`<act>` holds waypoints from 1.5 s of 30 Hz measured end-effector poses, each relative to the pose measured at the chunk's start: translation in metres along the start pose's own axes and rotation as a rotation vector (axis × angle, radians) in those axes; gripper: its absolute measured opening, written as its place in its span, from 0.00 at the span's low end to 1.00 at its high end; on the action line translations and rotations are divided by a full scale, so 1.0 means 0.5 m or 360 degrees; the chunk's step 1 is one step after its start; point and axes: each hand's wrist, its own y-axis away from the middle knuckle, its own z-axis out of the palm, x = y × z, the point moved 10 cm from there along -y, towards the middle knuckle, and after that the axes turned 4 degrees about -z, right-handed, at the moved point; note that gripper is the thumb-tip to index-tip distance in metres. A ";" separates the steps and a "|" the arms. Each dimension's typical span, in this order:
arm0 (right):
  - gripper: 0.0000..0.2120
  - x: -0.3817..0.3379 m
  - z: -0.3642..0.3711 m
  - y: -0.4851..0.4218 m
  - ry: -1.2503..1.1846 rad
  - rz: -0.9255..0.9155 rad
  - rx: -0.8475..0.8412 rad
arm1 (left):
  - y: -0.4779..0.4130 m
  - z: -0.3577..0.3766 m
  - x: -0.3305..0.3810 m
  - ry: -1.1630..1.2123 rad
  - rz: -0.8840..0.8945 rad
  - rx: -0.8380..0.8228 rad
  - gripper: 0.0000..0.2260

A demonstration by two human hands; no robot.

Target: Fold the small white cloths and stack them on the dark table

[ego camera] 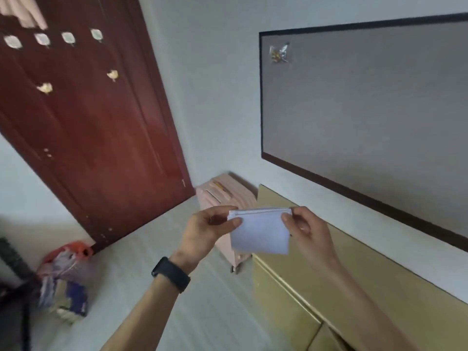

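Observation:
A small white cloth [259,231], folded into a rectangle, hangs in the air in front of me. My left hand [207,231] pinches its upper left corner between thumb and fingers. My right hand [307,229] pinches the upper right corner the same way. The cloth's folded top edge runs level between the two hands and the rest hangs down flat. A black band sits on my left wrist. The dark table is not in this view.
A pink suitcase [222,196] stands behind the cloth against the wall. A low yellowish cabinet [304,287] runs along the right wall under a dark-framed grey board [367,110]. A red-brown door [83,122] fills the left; bags [65,277] lie on the floor.

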 end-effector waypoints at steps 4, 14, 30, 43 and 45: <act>0.05 -0.062 0.241 0.053 -0.0108 -0.0030 -0.0303 | 0.146 -0.227 -0.039 0.0056 -0.0075 0.0390 0.09; 0.06 -0.316 0.893 0.320 -0.0203 -0.0249 -0.1019 | 0.626 -0.790 -0.119 0.0009 -0.0186 0.1304 0.08; 0.04 -0.600 1.766 0.829 -0.0170 -0.0378 -0.1616 | 1.221 -1.532 -0.333 -0.0198 -0.0430 0.1891 0.04; 0.08 -0.744 2.363 1.027 -0.0297 -0.0425 -0.2072 | 1.429 -2.020 -0.450 0.0144 -0.0555 0.2318 0.09; 0.08 -0.768 2.442 1.061 -0.0322 -0.0454 -0.2120 | 1.471 -2.084 -0.475 0.0214 -0.0555 0.2464 0.11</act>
